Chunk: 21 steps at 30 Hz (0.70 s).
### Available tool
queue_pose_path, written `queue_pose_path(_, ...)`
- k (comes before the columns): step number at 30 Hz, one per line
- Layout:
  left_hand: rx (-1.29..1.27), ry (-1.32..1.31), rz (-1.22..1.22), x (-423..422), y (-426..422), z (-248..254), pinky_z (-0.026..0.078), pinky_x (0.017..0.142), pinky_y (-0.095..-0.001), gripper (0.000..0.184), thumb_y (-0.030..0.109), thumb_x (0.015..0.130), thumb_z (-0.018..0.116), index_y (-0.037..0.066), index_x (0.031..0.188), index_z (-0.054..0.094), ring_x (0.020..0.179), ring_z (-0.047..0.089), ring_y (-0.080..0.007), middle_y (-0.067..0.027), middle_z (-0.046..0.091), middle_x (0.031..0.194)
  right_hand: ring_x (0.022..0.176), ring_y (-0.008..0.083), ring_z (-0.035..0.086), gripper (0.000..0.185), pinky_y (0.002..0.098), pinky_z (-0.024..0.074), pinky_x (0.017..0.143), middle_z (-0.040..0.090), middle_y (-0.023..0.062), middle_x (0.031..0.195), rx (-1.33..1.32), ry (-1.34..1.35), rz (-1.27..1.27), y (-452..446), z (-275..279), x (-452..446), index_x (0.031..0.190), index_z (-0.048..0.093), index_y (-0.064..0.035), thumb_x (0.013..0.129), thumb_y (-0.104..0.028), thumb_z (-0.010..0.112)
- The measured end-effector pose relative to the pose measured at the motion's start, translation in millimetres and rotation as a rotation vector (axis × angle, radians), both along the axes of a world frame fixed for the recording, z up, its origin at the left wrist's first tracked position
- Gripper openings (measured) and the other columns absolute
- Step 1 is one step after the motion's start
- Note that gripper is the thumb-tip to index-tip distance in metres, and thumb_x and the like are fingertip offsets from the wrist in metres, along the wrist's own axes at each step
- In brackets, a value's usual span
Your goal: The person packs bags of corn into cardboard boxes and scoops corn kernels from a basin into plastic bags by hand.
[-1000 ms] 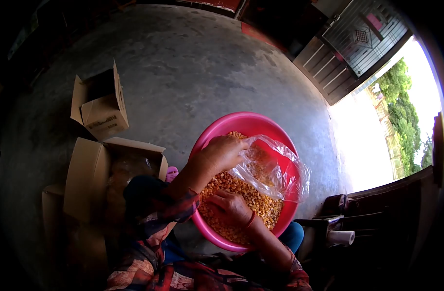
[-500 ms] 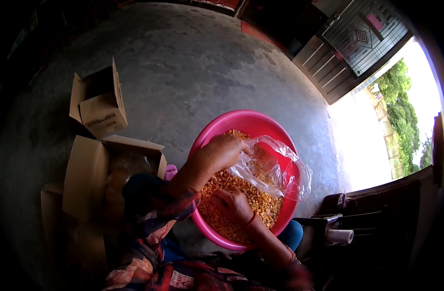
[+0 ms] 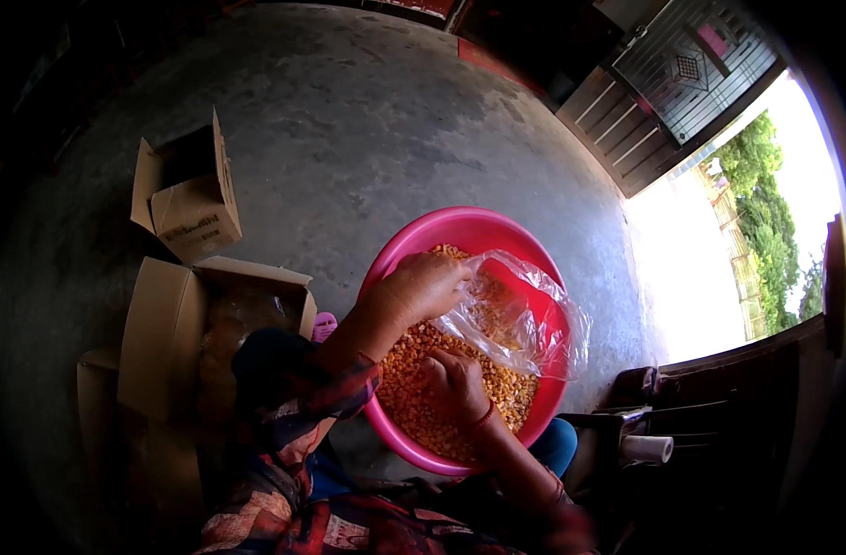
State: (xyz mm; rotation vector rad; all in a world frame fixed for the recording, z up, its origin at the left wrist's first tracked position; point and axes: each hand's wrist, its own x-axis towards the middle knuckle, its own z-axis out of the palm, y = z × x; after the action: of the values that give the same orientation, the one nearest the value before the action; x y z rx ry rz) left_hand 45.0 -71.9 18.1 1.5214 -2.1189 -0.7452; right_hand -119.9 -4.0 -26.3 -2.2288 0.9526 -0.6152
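Observation:
A pink plastic basin (image 3: 378,268) holds a bed of yellow-orange corn kernels (image 3: 413,421). Over its upper right part lies a clear plastic bag (image 3: 534,319), with some kernels showing in it. My left hand (image 3: 427,285) pinches the bag's edge on its left side, above the kernels. Lower in the basin, my right hand (image 3: 458,381) is closed, fingers curled down over the kernels. Whatever its fingers hold, if anything, is hidden beneath the hand.
An open cardboard box (image 3: 168,342) with clear plastic-wrapped contents stands left of the basin. Beyond it is another open box (image 3: 196,217). A white roll (image 3: 647,450) lies at lower right beside dark furniture. The grey concrete floor (image 3: 349,139) reaches an open door (image 3: 673,88).
My right hand has shifted slightly right and up over the kernels, staying closed. My left hand keeps its pinch on the bag, which has moved only slightly.

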Motion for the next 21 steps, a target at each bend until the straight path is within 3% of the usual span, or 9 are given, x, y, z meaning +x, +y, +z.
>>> queue_pose_path(4,-0.001,-0.011,-0.009,0.1,-0.4,-0.1,0.046,0.079,-0.0425,0.032,0.02,0.077,0.057,0.01,0.106,0.06,0.087,0.061,-0.0322,-0.0181,0.063,0.089,0.054,0.0309,0.051,0.025,0.0376,0.04,0.054,0.05,0.0152,0.059,0.044,0.011,0.006,-0.5,0.5,-3.8,0.067,0.048,-0.0016,0.087,-0.017,0.047)
queue_pose_path(8,-0.005,-0.009,-0.01,0.1,-0.4,-1.5,0.047,0.079,-0.0425,0.032,0.02,0.077,0.057,0.01,0.107,0.06,0.087,0.061,-0.0323,-0.0179,0.063,0.09,0.05,0.0202,0.049,0.034,0.033,0.0384,0.047,0.047,0.0078,0.054,0.299,-0.103,0.046,2.3,6.4,-3.0,0.067,0.048,-0.0029,0.092,-0.025,0.045)
queue_pose_path(10,-0.037,0.006,0.008,0.0,1.9,0.6,0.048,0.077,-0.0425,0.022,0.015,0.077,0.053,0.009,0.096,0.064,0.085,0.061,-0.0314,-0.016,0.064,0.089,0.05,0.0149,0.048,0.034,0.0298,0.0373,0.046,0.046,0.0043,0.055,0.366,-0.148,0.029,2.7,7.7,-3.0,0.067,0.047,-0.0029,0.093,-0.025,0.043)
queue_pose_path(12,-0.028,0.028,0.003,0.6,0.7,-1.5,0.048,0.078,-0.0415,0.023,0.014,0.077,0.053,0.01,0.097,0.065,0.086,0.062,-0.0306,-0.0152,0.064,0.09,0.048,0.0086,0.043,0.03,0.0242,0.0346,0.043,0.043,-0.0012,0.055,0.887,-0.406,-0.162,1.2,8.4,-4.3,0.077,0.051,-0.0048,0.094,-0.028,0.042)
queue_pose_path(13,-0.02,0.051,-0.004,0.9,0.1,-1.8,0.048,0.079,-0.0405,0.025,0.013,0.077,0.053,0.012,0.099,0.066,0.087,0.062,-0.0297,-0.0144,0.064,0.092,0.048,0.0086,0.043,0.03,0.0242,0.0346,0.043,0.043,-0.0012,0.055,0.887,-0.406,-0.162,0.0,13.2,-4.2,0.077,0.051,-0.0048,0.094,-0.028,0.042)
queue_pose_path(15,-0.007,0.044,-0.008,1.3,-0.3,-0.3,0.048,0.079,-0.0398,0.026,0.012,0.077,0.053,0.014,0.1,0.066,0.087,0.062,-0.0292,-0.0139,0.064,0.093,0.046,0.0059,0.037,0.026,0.0199,0.031,0.042,0.042,-0.0023,0.057,1.176,-0.55,-0.227,-3.1,27.0,-5.0,0.087,0.052,-0.0054,0.094,-0.028,0.043)
queue_pose_path(16,0.007,0.039,-0.011,1.5,-0.5,0.1,0.048,0.08,-0.039,0.028,0.011,0.077,0.053,0.016,0.101,0.066,0.088,0.062,-0.0286,-0.0133,0.064,0.094,0.046,0.0047,0.034,0.024,0.0188,0.0258,0.041,0.041,-0.0026,0.059,1.191,-0.583,-0.111,-5.3,24.9,-9.2,0.09,0.051,-0.0043,0.094,-0.027,0.044)
queue_pose_path(19,-0.02,0.044,0.031,0.9,0.0,-0.9,0.048,0.08,-0.039,0.027,0.009,0.077,0.053,0.015,0.1,0.067,0.088,0.062,-0.0288,-0.0133,0.064,0.093,0.046,0.0043,0.031,0.022,0.0189,0.0223,0.04,0.038,-0.0033,0.059,1.205,-0.466,0.047,-6.3,32.5,-17.7,0.089,0.052,-0.0041,0.094,-0.024,0.046)
queue_pose_path(21,-0.027,0.038,0.024,0.3,-0.7,-1.3,0.048,0.08,-0.039,0.027,0.009,0.077,0.053,0.015,0.1,0.066,0.088,0.062,-0.0287,-0.0133,0.064,0.093,0.051,0.0019,0.034,0.022,0.0174,0.0246,0.045,0.04,-0.0054,0.061,1.222,-0.427,0.056,-8.7,47.2,-20.7,0.089,0.054,-0.0061,0.094,-0.026,0.046)
